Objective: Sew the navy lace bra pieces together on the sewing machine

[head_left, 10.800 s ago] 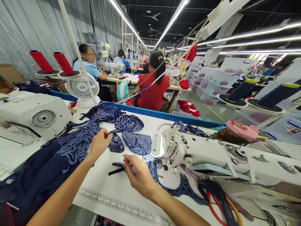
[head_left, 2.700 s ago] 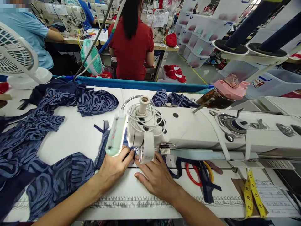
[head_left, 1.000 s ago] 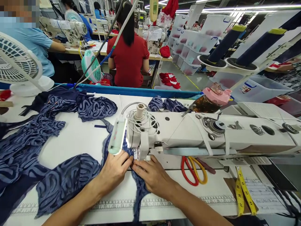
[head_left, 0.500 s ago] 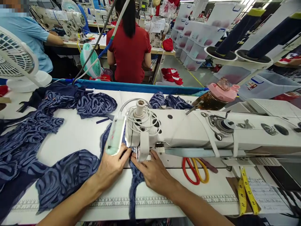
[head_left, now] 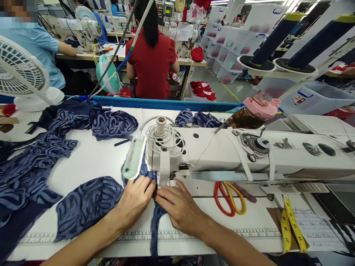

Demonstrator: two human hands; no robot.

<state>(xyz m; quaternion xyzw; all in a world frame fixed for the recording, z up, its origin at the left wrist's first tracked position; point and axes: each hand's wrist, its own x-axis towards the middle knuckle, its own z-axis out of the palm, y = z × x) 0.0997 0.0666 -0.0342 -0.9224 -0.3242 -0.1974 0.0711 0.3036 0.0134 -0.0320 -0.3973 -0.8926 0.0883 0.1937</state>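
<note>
A white sewing machine (head_left: pixel 219 149) stands over the work, its needle area half hidden behind my fingers. My left hand (head_left: pixel 137 201) is closed, fingertips pinching navy lace fabric (head_left: pixel 155 229) just left of the presser foot. My right hand (head_left: pixel 181 210) is at the right of the foot, thumb and fingers pressed together on the same fabric. From between the hands the narrow lace strip hangs toward the table's front edge. A navy patterned cup piece (head_left: pixel 88 207) lies beside my left forearm, its right end near that wrist.
More navy lace pieces (head_left: pixel 30 162) are heaped at the left. Red-and-yellow-handled scissors (head_left: pixel 224 199) lie right of my right hand, near a yellow tape measure (head_left: pixel 286 229). Behind the machine stands a pink-lidded bottle (head_left: pixel 253 112). A white fan (head_left: pixel 24 70) is at far left; two co-workers sit ahead.
My left hand has drawn slightly nearer to me, its fingers more curled. The cup piece on the left has slid to the right. My right hand stays by the foot, fingers shifted slightly.
</note>
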